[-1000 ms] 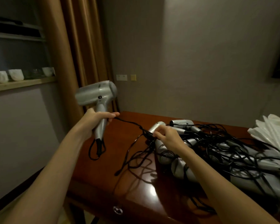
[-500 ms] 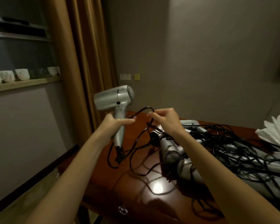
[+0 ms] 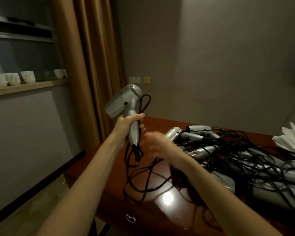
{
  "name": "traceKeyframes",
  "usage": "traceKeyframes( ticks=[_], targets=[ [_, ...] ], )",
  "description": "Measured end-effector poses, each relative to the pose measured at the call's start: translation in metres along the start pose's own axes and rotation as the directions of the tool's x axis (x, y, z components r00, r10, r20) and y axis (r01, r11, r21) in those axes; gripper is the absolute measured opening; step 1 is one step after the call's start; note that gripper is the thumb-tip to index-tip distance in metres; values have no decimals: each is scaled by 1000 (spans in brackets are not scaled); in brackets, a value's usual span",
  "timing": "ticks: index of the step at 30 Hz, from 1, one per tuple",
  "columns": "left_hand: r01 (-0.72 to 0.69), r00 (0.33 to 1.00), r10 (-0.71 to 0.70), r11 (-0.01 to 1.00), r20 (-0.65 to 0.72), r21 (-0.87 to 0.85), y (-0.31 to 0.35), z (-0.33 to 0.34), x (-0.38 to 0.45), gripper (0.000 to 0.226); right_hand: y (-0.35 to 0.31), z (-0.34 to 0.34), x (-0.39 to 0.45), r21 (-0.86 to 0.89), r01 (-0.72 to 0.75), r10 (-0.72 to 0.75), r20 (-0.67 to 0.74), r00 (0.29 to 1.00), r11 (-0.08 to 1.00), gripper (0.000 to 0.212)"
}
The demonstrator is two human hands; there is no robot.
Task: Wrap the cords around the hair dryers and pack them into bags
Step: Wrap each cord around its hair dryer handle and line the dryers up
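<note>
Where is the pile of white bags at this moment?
In the head view, the white bags lie at the far right edge of the wooden table, just beyond the heap of hair dryers with tangled cords.

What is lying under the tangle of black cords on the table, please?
Under the black cords lie several silver hair dryers, resting on the brown table. Their number cannot be told: cords and the right hand cover some.
</note>
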State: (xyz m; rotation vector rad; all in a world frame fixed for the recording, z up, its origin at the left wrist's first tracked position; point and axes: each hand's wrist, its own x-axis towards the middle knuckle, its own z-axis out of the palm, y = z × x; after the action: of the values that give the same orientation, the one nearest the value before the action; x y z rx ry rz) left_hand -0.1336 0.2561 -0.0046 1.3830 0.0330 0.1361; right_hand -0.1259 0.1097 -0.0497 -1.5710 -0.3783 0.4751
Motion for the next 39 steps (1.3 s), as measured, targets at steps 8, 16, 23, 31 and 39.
traceKeyframes(
  ticks=[8,16,23,31,39],
  targets=[
    [-18,990,55,964,-132,265,15,-55,-6,18,6,-43,-39,-590,31,331,496,802,807,26],
    [24,996,-42,976,76,218,-8,-23,-20,45,-32,-56,-32,-524,165,-234,-69,970,835,23],
    [-52,980,41,997,192,56,-16,34,-28,21,-64,-17,-21,-264,385,-442,-208,872,884,16],
    [-3,998,6,999,57,-54,-4,12,-26,13,-8,-66,-34,-400,214,-268,-82,960,891,19],
    [-105,993,100,991,-68,-87,-20,-2,-15,26,15,-105,-47,-626,53,-245,-224,943,778,42]
  ],
)
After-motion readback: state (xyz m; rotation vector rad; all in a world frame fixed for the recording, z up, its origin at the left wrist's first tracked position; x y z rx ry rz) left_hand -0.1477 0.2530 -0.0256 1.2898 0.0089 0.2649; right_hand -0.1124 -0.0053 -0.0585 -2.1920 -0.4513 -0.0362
